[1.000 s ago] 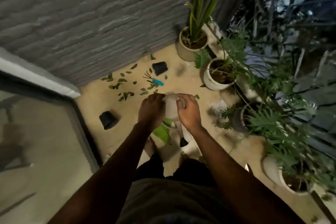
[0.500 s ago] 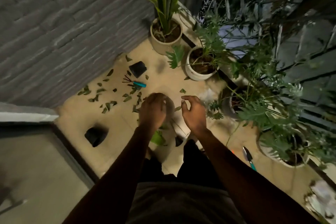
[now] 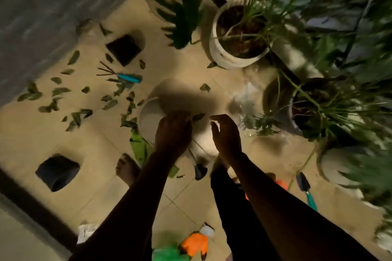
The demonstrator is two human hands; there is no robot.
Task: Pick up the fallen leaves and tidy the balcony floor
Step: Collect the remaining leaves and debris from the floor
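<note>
Several fallen green leaves [image 3: 57,91] lie scattered over the tan floor tiles at the left, and two more leaves [image 3: 205,87] lie near the middle. My left hand [image 3: 172,131] curls over the edge of a white round pot [image 3: 148,116] held low over the floor. A short way to the right, apart from the pot, my right hand [image 3: 226,133] hovers with loosely curled fingers and holds nothing. The frame is motion-blurred.
A teal-handled hand rake [image 3: 129,77] lies among the leaves. Two black pots [image 3: 124,48] [image 3: 57,171] lie on the floor. White potted plants [image 3: 237,48] line the right side. A teal trowel [image 3: 305,188], orange and green gloves [image 3: 195,243] and my bare foot [image 3: 126,167] are near.
My right hand has let go of the white pot and moved off to the right. My left hand keeps hold of it. The view has tilted downward.
</note>
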